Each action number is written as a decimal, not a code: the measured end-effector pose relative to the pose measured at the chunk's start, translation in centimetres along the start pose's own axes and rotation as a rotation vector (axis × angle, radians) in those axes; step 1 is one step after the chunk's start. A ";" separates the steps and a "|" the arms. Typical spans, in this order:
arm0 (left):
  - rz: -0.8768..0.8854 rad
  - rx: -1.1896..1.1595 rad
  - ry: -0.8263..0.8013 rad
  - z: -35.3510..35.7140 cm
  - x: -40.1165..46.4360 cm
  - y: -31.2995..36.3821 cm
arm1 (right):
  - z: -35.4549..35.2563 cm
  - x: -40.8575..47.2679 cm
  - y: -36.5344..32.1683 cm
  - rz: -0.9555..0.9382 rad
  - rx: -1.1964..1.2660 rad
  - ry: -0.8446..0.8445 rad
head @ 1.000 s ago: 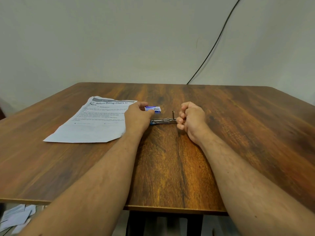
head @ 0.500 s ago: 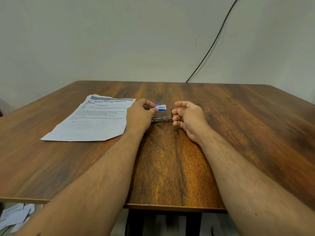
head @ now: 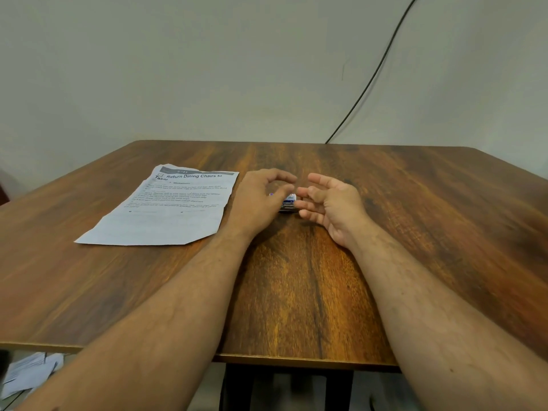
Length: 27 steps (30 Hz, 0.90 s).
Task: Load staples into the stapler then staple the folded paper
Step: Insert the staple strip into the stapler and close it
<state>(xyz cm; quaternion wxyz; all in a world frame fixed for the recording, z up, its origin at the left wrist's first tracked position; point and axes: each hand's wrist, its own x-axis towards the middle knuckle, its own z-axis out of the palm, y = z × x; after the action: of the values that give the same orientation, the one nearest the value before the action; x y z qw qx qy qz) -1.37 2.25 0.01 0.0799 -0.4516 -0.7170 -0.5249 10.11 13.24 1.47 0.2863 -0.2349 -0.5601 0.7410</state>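
A small blue-and-white staple box (head: 290, 199) sits just above the metal stapler (head: 287, 208) at the middle of the wooden table (head: 415, 203). My left hand (head: 261, 197) curls around the box, thumb along its near side and index finger arched over it. My right hand (head: 329, 203) is palm up with fingers spread, its fingertips close to the box and the stapler's right end. Most of the stapler is hidden behind my hands. The printed paper (head: 175, 206) lies flat to the left of my left hand.
A black cable (head: 370, 78) runs down the wall behind the table's far edge. Loose papers (head: 26, 372) lie on the floor at the lower left, below the table's front edge.
My right hand has uncurled from a fist by the stapler into spread fingers. My left hand has carried the staple box to the right, over the stapler.
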 end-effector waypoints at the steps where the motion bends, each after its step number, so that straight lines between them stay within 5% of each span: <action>1: 0.039 0.006 -0.018 0.1 -0.2 0.1 | 0.0 0.0 0.0 0.004 0.003 -0.006; 10: 0.082 -0.017 -0.126 -0.1 -0.1 -0.2 | 0.1 -0.2 0.1 -0.024 -0.054 -0.102; 27: -0.048 -0.208 -0.073 -0.7 -0.4 0.5 | -0.3 -0.3 0.3 -0.080 -0.083 -0.116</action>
<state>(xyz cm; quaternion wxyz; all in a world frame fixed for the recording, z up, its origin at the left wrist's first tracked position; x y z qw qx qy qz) -1.01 1.47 0.39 -0.0060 -0.4591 -0.6718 -0.5813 10.49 13.13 1.14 0.2728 -0.1808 -0.6150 0.7174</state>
